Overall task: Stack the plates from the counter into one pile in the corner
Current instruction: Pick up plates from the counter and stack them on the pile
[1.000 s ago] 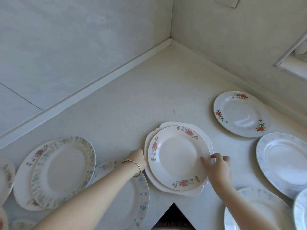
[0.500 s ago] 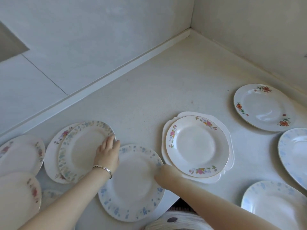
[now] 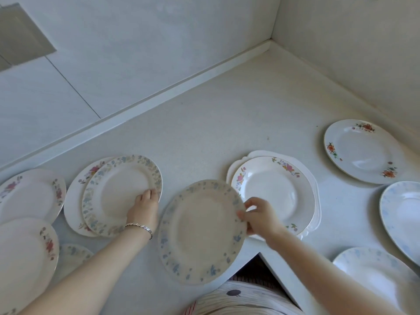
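White counter (image 3: pixel 204 123), front notch to bare corner: right hand (image 3: pixel 261 218) pinches the blue-flowered plate (image 3: pixel 202 233) by its right rim, tilted, near edge lower. Left hand (image 3: pixel 143 210), fingers spread flat, presses a pastel-rimmed plate (image 3: pixel 120 192) lying atop another. Beyond, open surface runs to the walls.

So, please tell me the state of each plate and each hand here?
Blue-flower plate: tilted, right edge lifted.
Right hand: pinching that plate's rim.
Left hand: resting on pastel-rim plate.
Pastel-rim plate: lying on another plate.
Pink-flower plate: flat on scalloped plate.
Orange-flower plate: flat, alone.
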The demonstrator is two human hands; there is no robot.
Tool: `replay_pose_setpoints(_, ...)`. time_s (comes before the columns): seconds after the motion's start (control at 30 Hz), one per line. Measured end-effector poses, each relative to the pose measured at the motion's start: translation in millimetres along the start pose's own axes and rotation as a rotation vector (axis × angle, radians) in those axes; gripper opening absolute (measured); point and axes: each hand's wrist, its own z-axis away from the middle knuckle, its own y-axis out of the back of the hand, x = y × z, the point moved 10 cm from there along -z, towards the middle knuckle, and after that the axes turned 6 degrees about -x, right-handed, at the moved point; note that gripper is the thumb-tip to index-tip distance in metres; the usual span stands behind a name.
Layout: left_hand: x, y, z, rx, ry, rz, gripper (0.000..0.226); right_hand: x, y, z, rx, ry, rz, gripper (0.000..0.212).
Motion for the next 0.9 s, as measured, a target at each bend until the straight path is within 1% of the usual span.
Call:
replay_pose_setpoints(0.1,-1,-2,2,-0.01,0.022,-0.019,0.063,-3,60,14,0.118,0.059,-0.102,0.016)
replay_pose_setpoints(0.2,-1,-2,3,-0.006,0.03,-0.029,0.062,10,116,27,0.251,0.096,-0.22,0.015)
replay_pose_setpoints(0.3,0,0,2,-0.006,0.039,-0.035,0.059,28,153,36,0.367,0.116,-0.325,0.017)
replay_pose_setpoints(0.47,3,1,2,-0.013,0.048,-0.046,0.056,63,178,36,0.494,0.091,-0.443,0.017)
replay_pose_setpoints(0.57,4,2,1,-0.008,0.052,-0.046,0.055,83,177,29,0.519,0.05,-0.522,0.016)
replay_pose_setpoints(0.63,4,3,2,-0.013,0.055,-0.039,0.056,92,172,26,0.521,0.025,-0.534,0.012)
replay_pose_setpoints(0.7,4,3,2,-0.017,0.052,-0.032,0.057,98,170,25,0.541,0.004,-0.501,0.004)
replay_pose_setpoints(0.77,4,4,2,-0.016,0.049,-0.036,0.056,100,174,26,0.584,-0.002,-0.373,0.01)
replay_pose_setpoints(0.83,5,5,3,-0.015,0.052,-0.054,0.056,98,178,26,0.62,-0.017,-0.176,0.016)
replay_pose_setpoints(0.9,5,6,3,-0.01,0.052,-0.067,0.056,97,177,27,0.643,-0.042,-0.04,0.019)
